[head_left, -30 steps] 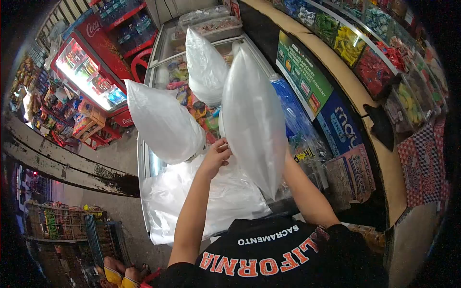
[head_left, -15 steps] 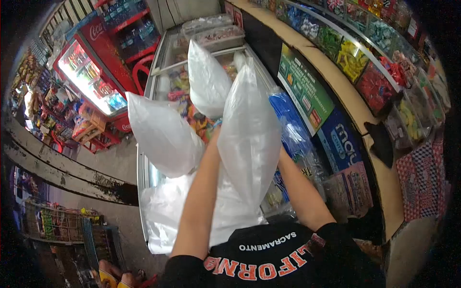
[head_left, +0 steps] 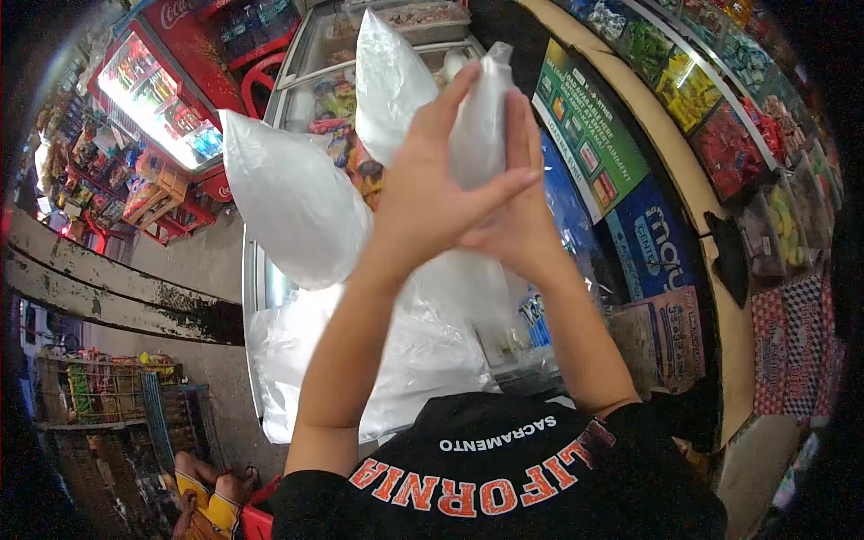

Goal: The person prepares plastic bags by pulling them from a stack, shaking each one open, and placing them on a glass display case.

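Observation:
Both hands are raised around an upright, pale plastic bag [head_left: 479,135] with a twisted top. My left hand [head_left: 427,184] is at its left, fingers stretched upward and thumb spread across to the right. On the other side, my right hand [head_left: 522,193] has its fingers straight up along the bag. The hands cover much of the bag, and firm contact cannot be made out. Two more puffed, pointed bags stand beyond and to the left, one in the middle [head_left: 387,90] and one at left [head_left: 288,202]. Shiny clear plastic [head_left: 396,387] lies below my forearms.
The bags rest over a glass-topped freezer [head_left: 310,63] with colourful packs inside. A lit red drinks cooler [head_left: 162,99] stands at left. Candy bins [head_left: 688,99] and a green poster [head_left: 589,135] line the right. A person in yellow shorts [head_left: 216,508] is at lower left.
My hands have come up into view from behind the tall bag, with fingers now stretched upward. The view has shifted, so the other bags appear higher and slightly left.

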### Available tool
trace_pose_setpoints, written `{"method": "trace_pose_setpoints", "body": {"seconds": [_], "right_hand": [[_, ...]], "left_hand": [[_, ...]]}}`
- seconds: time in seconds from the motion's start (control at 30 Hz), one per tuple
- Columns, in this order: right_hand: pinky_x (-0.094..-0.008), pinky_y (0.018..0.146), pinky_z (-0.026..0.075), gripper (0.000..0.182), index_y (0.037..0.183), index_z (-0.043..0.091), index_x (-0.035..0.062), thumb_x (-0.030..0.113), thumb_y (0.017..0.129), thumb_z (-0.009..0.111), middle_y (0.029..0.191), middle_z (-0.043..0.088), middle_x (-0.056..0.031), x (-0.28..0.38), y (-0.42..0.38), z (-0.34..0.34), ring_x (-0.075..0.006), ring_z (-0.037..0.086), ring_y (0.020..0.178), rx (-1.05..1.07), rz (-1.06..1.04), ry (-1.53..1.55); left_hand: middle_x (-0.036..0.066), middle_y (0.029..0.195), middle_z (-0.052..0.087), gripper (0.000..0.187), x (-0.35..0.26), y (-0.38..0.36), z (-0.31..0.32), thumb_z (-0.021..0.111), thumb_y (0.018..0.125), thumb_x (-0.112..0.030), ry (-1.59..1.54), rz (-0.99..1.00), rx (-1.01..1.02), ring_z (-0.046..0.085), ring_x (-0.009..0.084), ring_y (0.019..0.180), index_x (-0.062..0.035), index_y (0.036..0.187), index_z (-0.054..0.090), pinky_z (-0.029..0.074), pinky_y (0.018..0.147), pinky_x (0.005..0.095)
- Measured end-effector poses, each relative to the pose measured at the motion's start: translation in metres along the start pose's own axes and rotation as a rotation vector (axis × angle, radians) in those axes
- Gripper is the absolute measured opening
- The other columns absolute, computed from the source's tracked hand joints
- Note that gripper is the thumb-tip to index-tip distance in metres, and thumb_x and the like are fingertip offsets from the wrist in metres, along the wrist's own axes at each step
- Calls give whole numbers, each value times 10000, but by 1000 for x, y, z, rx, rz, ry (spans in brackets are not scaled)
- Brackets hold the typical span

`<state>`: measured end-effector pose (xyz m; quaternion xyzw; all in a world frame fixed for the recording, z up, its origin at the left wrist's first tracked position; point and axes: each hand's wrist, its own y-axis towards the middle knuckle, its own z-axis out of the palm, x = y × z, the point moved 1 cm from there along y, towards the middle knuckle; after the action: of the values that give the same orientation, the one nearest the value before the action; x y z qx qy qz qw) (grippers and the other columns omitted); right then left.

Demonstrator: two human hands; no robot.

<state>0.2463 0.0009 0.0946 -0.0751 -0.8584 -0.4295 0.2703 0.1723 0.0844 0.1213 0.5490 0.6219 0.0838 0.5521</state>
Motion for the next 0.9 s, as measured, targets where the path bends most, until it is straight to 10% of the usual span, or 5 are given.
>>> {"method": "trace_pose_setpoints", "body": {"seconds": [0.23,0.33,0.4,0.53,0.9], "right_hand": [[-399,918,236,1008,1272,44,45,226,532,705,1210,238,-252,-62,-78,58,-384,272,1104,-225,285,68],[-403,917,235,942,1264,52,19,225,584,671,1214,227,-262,-69,-105,68,-391,271,1104,-177,237,78],[-396,922,232,891,1262,59,15,208,619,646,1237,210,-241,-76,-124,69,-378,273,1111,-58,231,-78],[-391,931,219,785,1249,138,0,181,655,619,1240,239,-212,-82,-165,43,-353,276,1122,204,362,-237],[-220,698,420,400,1126,410,30,58,745,529,1000,494,-85,-50,-148,-47,-103,519,777,84,745,619]], "left_hand": [[204,1070,389,936,73,-89,57,690,520,-357,105,-18,-316,405,342,957,-11,1231,188,345,781,404],[222,1113,351,932,92,-127,64,671,542,-367,-103,-167,-186,372,350,1005,-16,1240,164,319,782,427],[235,1160,300,919,85,-153,60,655,561,-365,512,-222,58,328,353,1053,-11,1243,151,285,798,449],[190,1183,298,748,26,-180,32,644,583,-361,629,-373,377,308,320,1077,-73,1187,309,250,810,458],[45,973,488,364,6,-257,1,616,638,-179,509,-476,662,399,174,1022,-177,991,527,265,785,420]]}}
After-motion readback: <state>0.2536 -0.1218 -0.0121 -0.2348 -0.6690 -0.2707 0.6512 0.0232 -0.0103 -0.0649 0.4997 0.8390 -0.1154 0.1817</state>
